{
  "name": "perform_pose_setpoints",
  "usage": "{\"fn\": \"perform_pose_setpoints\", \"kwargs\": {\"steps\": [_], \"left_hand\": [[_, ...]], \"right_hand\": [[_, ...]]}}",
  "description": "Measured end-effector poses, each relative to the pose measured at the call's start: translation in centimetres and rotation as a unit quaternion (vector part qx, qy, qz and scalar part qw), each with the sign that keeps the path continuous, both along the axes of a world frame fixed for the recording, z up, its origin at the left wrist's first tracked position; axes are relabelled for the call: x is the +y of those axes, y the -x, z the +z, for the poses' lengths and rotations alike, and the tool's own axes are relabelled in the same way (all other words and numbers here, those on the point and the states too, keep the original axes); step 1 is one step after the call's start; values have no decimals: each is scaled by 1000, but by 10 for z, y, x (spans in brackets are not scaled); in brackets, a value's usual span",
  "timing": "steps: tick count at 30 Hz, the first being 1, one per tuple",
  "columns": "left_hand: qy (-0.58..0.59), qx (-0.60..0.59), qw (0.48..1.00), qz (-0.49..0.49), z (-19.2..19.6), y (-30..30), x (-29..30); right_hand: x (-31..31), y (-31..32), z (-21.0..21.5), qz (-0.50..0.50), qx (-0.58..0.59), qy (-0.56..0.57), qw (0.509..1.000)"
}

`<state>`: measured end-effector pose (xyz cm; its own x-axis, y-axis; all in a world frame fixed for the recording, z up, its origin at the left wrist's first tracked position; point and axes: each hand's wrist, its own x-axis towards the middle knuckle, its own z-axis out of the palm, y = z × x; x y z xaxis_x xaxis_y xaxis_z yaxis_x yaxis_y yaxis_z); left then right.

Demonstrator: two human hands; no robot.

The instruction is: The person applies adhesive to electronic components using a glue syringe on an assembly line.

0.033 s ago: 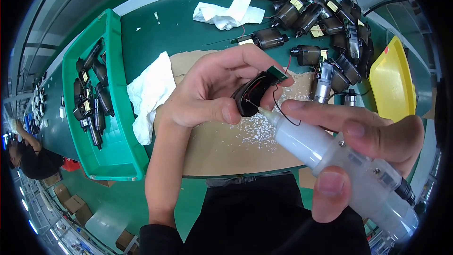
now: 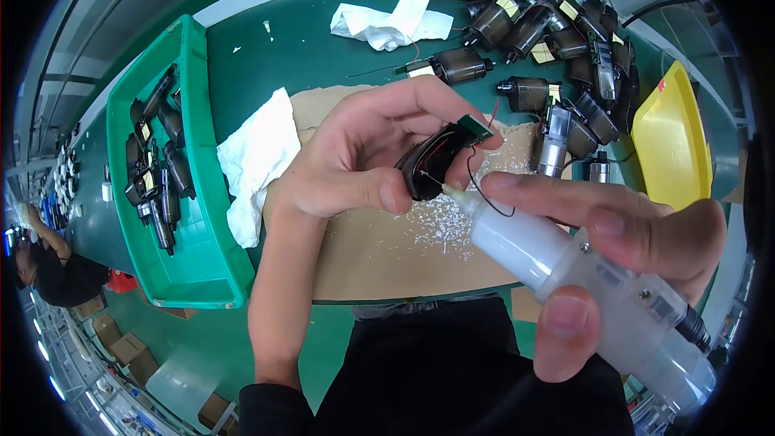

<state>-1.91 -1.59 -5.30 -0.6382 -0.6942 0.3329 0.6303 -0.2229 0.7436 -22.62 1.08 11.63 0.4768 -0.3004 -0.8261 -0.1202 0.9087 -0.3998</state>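
Housing [image 2: 426, 168] gripped by our left hand [image 2: 351, 149], dispenser [image 2: 620, 305] by our right hand [image 2: 658, 238]; we judge the wire [image 2: 492, 206] looped near the nozzle [image 2: 458, 195] could snag if either shifts.

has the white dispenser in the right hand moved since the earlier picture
No, not visibly: the white dispenser in the right hand shows in the same place against the brown cardboard.

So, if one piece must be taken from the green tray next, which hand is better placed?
Probably the left hand: it is nearer the green tray, though occupied with the dark casing. The right hand holds the translucent tool, farther away.
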Motion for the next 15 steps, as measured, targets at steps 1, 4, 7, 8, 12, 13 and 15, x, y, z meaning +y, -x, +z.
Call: {"fn": "perform_pose_setpoints", "kwargs": {"steps": [1, 4, 7, 8, 12, 13, 15], "left_hand": [[-1, 0, 1000, 1, 0, 0, -1], [36, 9, 999, -15, -1, -2, -2], [20, 14, 1000, -9, 1, -1, 1], [14, 13, 1000, -10, 1, -1, 2], [-62, -30, 994, 86, 10, 10, 10], [-61, -29, 994, 87, 11, 10, 11], [-69, -4, 994, 80, 12, 10, 13]], "right_hand": [[-1, 3, -2, -13, -30, -26, 999], [-6, 11, -7, -50, -118, -105, 986], [-7, 18, -7, -88, -201, -179, 959], [-2, 20, -7, -87, -201, -180, 959], [4, 17, 5, 98, 65, 113, 987], [2, 17, 5, 98, 65, 113, 987], [-2, 17, 4, -46, -77, -124, 988]]}}
